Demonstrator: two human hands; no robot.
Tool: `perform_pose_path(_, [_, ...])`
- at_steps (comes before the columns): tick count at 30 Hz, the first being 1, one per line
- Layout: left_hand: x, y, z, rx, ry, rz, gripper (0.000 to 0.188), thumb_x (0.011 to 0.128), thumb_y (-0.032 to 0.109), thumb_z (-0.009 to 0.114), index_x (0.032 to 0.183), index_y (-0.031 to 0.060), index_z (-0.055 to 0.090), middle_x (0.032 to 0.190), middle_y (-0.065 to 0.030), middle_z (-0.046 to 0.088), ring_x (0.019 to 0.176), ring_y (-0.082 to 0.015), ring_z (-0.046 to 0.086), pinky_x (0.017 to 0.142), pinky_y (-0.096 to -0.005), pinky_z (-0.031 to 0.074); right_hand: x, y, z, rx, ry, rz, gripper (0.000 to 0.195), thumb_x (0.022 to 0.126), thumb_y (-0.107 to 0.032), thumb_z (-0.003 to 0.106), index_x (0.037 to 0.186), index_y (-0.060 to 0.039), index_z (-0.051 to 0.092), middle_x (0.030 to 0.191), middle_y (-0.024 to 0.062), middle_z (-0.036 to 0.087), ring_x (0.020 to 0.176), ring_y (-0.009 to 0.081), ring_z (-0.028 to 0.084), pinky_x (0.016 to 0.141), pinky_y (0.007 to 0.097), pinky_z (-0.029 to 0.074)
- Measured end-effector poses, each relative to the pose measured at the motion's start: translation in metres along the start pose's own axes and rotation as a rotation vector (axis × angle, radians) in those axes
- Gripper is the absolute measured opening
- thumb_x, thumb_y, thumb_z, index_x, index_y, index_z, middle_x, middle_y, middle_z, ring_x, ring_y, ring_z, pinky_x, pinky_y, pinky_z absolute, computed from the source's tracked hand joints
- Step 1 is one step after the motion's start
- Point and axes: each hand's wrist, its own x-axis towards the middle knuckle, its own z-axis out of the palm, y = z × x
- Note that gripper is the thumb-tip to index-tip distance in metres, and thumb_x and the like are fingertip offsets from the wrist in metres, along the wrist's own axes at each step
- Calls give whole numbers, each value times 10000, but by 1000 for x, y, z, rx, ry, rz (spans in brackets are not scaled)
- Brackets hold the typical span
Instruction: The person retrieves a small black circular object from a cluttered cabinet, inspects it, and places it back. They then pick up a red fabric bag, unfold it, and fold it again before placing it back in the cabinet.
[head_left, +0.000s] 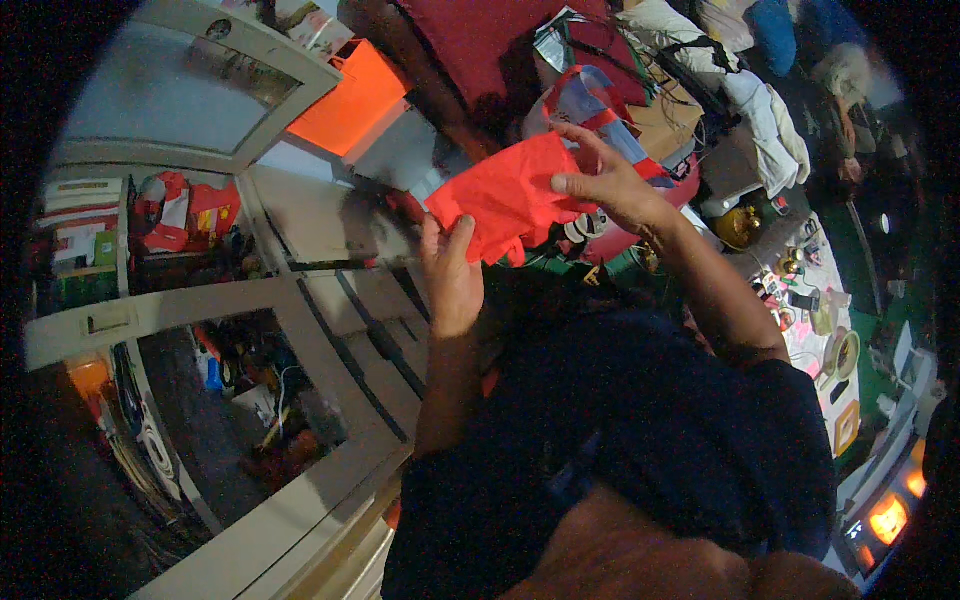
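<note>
Both hands hold a bright red piece of fabric (502, 196), possibly a folded cloth bag, in front of my chest. My left hand (453, 274) grips its lower left corner, thumb on the near face. At the upper right end, my right hand (611, 184) pinches the material between thumb and fingers. The lower edge hangs in loose folds. Just beyond my right hand is a clear plastic bag with red trim (585, 94), partly hidden by that hand.
On my left stands a cabinet (259, 296) with an open door (195, 75) and filled shelves. An orange bag (352, 97) is beyond it. A cluttered table (814, 349) lies to the right, near a cardboard box (667, 120). Another person (847, 97) is at far right.
</note>
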Motion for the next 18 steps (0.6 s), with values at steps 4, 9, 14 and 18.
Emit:
perform_pose_path(4, [6, -15, -10, -15, 98, 56, 378, 988, 79, 564, 1350, 21, 475, 1321, -131, 550, 1218, -262, 557, 1018, -415, 492, 1, 16, 2, -96, -21, -39, 779, 889, -109, 766, 1526, -42, 323, 1216, 116, 631, 1028, 186, 645, 865, 333, 550])
perform_pose_path(9, [1, -32, -25, 325, 7, 167, 468, 1007, 214, 579, 1431, 122, 404, 1421, -133, 478, 1286, -310, 520, 1001, -500, 504, 0, 3, 12, -96, 55, 20, 592, 933, -78, 706, 1451, -37, 424, 1211, 90, 635, 1008, 165, 647, 811, 313, 563])
perform_pose_path(14, [-5, -22, -4, -284, -90, -201, 451, 1010, 365, 583, 1423, 275, 425, 1436, -60, 519, 1285, -307, 547, 936, -555, 533, 2, 2, 12, -145, 89, 32, 433, 960, -114, 682, 1347, -67, 494, 1128, 63, 654, 931, 135, 648, 719, 301, 572])
perform_pose_path(18, [-4, -22, -8, -251, -58, -231, 486, 1006, 267, 593, 1444, 244, 385, 1411, -50, 534, 1256, -288, 569, 906, -510, 553, 4, 2, 11, -121, 96, 49, 367, 962, -125, 684, 1270, -99, 486, 1062, 56, 661, 890, 121, 648, 692, 295, 575])
